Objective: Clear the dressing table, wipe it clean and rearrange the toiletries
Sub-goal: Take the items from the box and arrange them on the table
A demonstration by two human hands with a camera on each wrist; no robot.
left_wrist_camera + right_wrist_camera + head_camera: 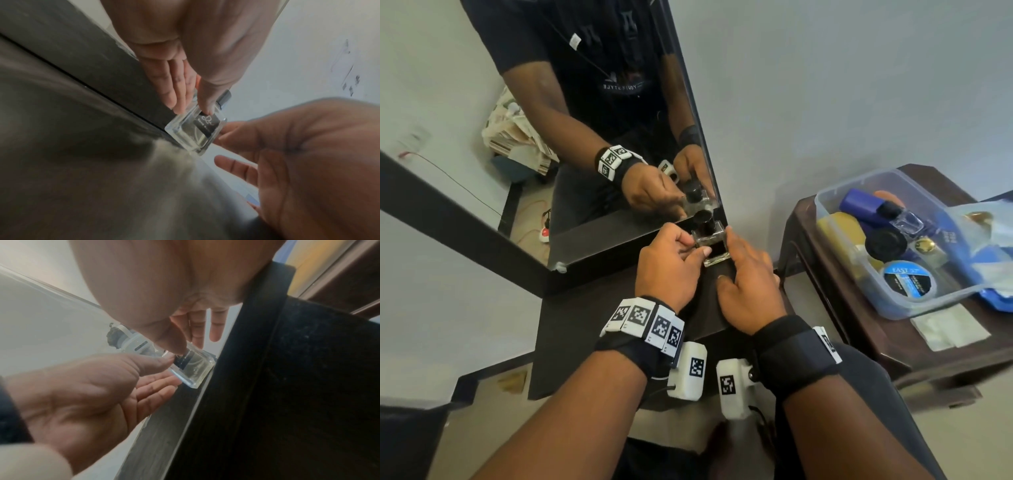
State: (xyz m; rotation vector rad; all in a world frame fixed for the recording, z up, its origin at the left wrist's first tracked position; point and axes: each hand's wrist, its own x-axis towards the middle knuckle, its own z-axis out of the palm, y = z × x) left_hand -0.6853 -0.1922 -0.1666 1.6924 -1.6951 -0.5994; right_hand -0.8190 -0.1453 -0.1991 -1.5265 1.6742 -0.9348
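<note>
Perfume bottle point(710, 245) on dressing table point(571, 329), before mirror point(571, 144); tub point(893, 301) right.

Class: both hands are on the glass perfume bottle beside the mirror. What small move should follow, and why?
Probably let go and draw both hands back: the perfume bottle already stands upright on the dressing table against the mirror, left hand and right hand only steadying it.

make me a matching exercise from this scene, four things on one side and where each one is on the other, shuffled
Things:
1. perfume bottle
2. plastic tub
3. blue round tin
4. mirror

Places:
A. inside the tub, at its near end
B. on the dressing table, between both hands
C. on the brown side table at the right
D. behind the dressing table, against the wall

Pairs: 1-B, 2-C, 3-A, 4-D
</note>
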